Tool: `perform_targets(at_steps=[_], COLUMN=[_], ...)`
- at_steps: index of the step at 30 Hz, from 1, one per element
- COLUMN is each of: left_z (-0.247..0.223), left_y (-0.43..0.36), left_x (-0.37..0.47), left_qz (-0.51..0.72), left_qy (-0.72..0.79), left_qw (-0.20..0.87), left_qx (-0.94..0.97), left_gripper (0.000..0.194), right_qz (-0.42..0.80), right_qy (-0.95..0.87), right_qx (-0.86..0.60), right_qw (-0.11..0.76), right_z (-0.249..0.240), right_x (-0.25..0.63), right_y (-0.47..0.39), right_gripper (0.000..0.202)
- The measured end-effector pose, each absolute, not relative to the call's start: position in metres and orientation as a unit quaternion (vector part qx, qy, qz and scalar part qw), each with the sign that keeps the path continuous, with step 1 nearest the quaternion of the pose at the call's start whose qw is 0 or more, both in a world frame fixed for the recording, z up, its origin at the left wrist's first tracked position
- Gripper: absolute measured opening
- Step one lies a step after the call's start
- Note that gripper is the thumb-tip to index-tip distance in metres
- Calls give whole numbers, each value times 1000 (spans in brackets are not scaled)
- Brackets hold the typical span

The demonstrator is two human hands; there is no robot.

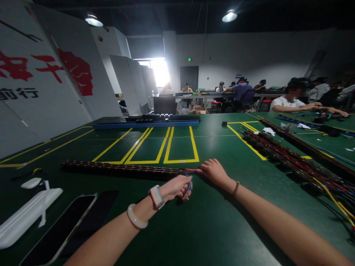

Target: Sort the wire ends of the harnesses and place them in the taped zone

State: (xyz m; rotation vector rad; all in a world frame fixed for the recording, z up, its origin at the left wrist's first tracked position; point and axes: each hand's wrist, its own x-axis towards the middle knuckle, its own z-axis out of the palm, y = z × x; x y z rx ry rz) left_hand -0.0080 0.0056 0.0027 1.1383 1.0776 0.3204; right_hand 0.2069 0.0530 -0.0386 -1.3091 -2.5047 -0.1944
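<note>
A long, dark strip assembly (122,170) lies across the green table in front of me, with wires coming out at its right end. My left hand (179,186) is closed at that end, its fingers around a blue wire (189,186). A small metal terminal (186,196) shows below those fingers. My right hand (215,172) is pinched on the tip of a short red wire (193,170), just right of the strip. The right fingertips are partly hidden by the hand itself.
Bundled strips with red and yellow wires (288,159) lie on the right. A phone (59,229) and a white case (27,216) are at left front. Blue and black rails (146,123) lie at the back. A co-worker (294,98) works at far right.
</note>
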Motion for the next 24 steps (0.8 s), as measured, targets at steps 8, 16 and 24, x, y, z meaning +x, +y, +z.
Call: perform_targets(at_steps=[8, 16, 24], left_z=[7, 3, -8], left_y=[-1, -10, -6], left_x=[3, 8, 4], left_qz=[158, 168, 172], left_qy=[495, 419, 299], left_qw=[691, 703, 777], left_qx=[502, 549, 527], left_gripper=[55, 56, 44], right_qz=[-72, -48, 104], right_qy=[-868, -853, -865], right_qx=[-465, -493, -445], right_qw=[159, 167, 208], right_z=[-38, -37, -29], right_x=[208, 206, 198], right_y=[52, 54, 39], right_gripper=[42, 38, 39])
